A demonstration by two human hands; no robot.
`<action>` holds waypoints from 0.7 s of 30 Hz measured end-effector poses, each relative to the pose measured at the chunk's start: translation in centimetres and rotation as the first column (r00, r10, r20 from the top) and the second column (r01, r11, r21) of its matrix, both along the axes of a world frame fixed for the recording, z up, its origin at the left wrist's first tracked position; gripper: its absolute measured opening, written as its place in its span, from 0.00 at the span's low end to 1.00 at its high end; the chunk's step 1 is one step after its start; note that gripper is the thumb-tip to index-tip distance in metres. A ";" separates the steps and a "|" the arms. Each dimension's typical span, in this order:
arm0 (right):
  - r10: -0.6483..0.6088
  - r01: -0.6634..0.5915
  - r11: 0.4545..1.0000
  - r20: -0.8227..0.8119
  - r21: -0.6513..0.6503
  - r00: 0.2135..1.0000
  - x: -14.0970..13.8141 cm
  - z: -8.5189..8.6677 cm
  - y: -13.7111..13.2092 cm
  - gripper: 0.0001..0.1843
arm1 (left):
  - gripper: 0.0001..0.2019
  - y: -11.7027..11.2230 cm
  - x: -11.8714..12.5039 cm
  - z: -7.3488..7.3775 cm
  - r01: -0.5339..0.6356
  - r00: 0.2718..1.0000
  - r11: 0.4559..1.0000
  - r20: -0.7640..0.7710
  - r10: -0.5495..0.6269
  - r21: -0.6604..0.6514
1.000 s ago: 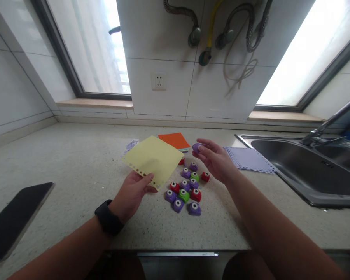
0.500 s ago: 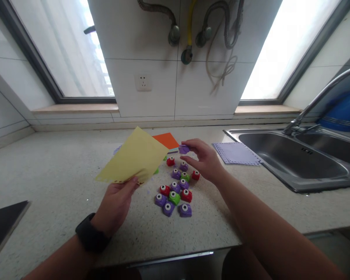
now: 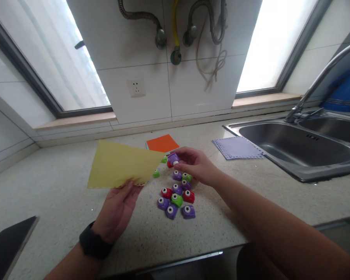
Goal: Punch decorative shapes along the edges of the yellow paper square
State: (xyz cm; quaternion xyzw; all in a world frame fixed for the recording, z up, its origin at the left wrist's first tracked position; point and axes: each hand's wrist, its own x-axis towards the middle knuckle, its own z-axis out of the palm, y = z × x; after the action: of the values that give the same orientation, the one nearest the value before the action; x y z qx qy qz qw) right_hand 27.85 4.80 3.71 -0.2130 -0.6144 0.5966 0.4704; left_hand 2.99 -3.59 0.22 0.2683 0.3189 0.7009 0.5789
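Note:
A sheet of yellow paper (image 3: 122,163) is pinched along its lower edge by my left hand (image 3: 119,204), thumb on top. Small notches run along that lower edge. My right hand (image 3: 196,165) grips a purple craft punch (image 3: 173,158) between thumb and fingers, close to the sheet's right corner. Whether the corner sits in the punch slot I cannot tell. Below my right hand, several purple, red and green craft punches stand on the counter, among them a green punch (image 3: 176,200) and a red punch (image 3: 188,196). Another green punch (image 3: 156,173) lies near the sheet's right edge.
Orange paper (image 3: 163,143) lies at the back on other sheets. To the right, a stack of lilac paper (image 3: 240,147) with punched edges lies beside the steel sink (image 3: 291,177). A dark flat panel (image 3: 13,247) is at the front left of the counter (image 3: 61,194).
The yellow sheet has swung lower and flatter, its right corner now beside the punch. My right hand has shifted left and turned the purple punch. The view has tilted slightly.

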 end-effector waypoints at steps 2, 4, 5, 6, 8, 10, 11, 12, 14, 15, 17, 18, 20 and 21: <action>0.016 -0.016 1.000 -0.021 -0.020 1.000 -0.4 -0.2 -0.1 0.23 | 0.15 -0.1 0.1 0.1 0.005 1.000 1.000 -0.005 -0.005 -0.001; 0.021 -0.022 0.999 -0.044 -0.031 0.999 -0.6 -0.3 -0.2 0.22 | 0.15 -0.1 0.1 0.1 0.002 1.000 1.000 -0.008 -0.002 -0.002; 0.020 -0.022 0.999 -0.051 -0.032 0.998 -0.7 -0.3 -0.2 0.22 | 0.15 -0.1 0.2 0.1 0.000 1.000 1.000 -0.010 0.000 -0.004; 0.018 -0.020 0.999 -0.056 -0.029 0.998 -0.8 -0.3 -0.2 0.22 | 0.15 -0.1 0.2 0.1 -0.002 1.000 1.000 -0.011 0.002 -0.004; 0.009 -0.011 1.000 -0.062 -0.020 0.998 -0.9 -0.2 -0.3 0.21 | 0.15 0.0 0.2 0.1 -0.002 1.000 1.000 -0.013 0.002 -0.003; 0.004 -0.005 1.000 -0.065 -0.017 0.998 -0.9 -0.2 -0.3 0.22 | 0.16 0.0 0.3 0.1 -0.001 1.000 1.000 -0.017 0.001 -0.002; 0.002 -0.003 1.000 -0.066 -0.019 0.998 -0.9 -0.2 -0.3 0.22 | 0.16 0.0 0.3 0.1 -0.001 1.000 1.000 -0.018 0.001 -0.002; 0.002 -0.003 1.000 -0.067 -0.023 0.998 -0.9 -0.2 -0.4 0.22 | 0.16 0.0 0.3 0.1 -0.002 1.000 1.000 -0.020 0.001 -0.002; 0.006 -0.009 0.999 -0.070 -0.034 0.998 -1.0 -0.2 -0.4 0.22 | 0.15 -0.1 0.4 0.2 -0.002 1.000 1.000 -0.025 0.002 0.001; 0.008 -0.011 0.999 -0.071 -0.041 0.997 -1.0 -0.2 -0.4 0.21 | 0.15 -0.1 0.4 0.2 -0.002 1.000 1.000 -0.027 0.002 0.004; 0.013 -0.017 0.998 -0.071 -0.054 0.997 -1.1 -0.3 -0.4 0.21 | 0.15 -0.1 0.4 0.3 -0.002 1.000 1.000 -0.031 0.003 0.009; 0.016 -0.020 0.998 -0.069 -0.058 0.997 -1.1 -0.3 -0.4 0.21 | 0.15 -0.1 0.4 0.3 -0.003 0.999 1.000 -0.032 0.003 0.009; 0.024 -0.029 0.998 -0.069 -0.061 0.997 -1.2 -0.4 -0.4 0.22 | 0.15 -0.1 0.4 0.3 -0.004 0.999 1.000 -0.035 0.004 0.006; 0.029 -0.033 0.998 -0.070 -0.061 0.997 -1.2 -0.4 -0.4 0.22 | 0.15 -0.1 0.4 0.3 -0.004 0.999 1.000 -0.036 0.004 0.004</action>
State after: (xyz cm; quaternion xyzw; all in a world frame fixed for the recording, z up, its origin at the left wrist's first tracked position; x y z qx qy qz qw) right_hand 26.66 4.36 3.28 -0.1972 -0.5820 0.6297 0.4752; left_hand 3.40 -3.72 0.51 0.2812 0.3285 0.6976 0.5713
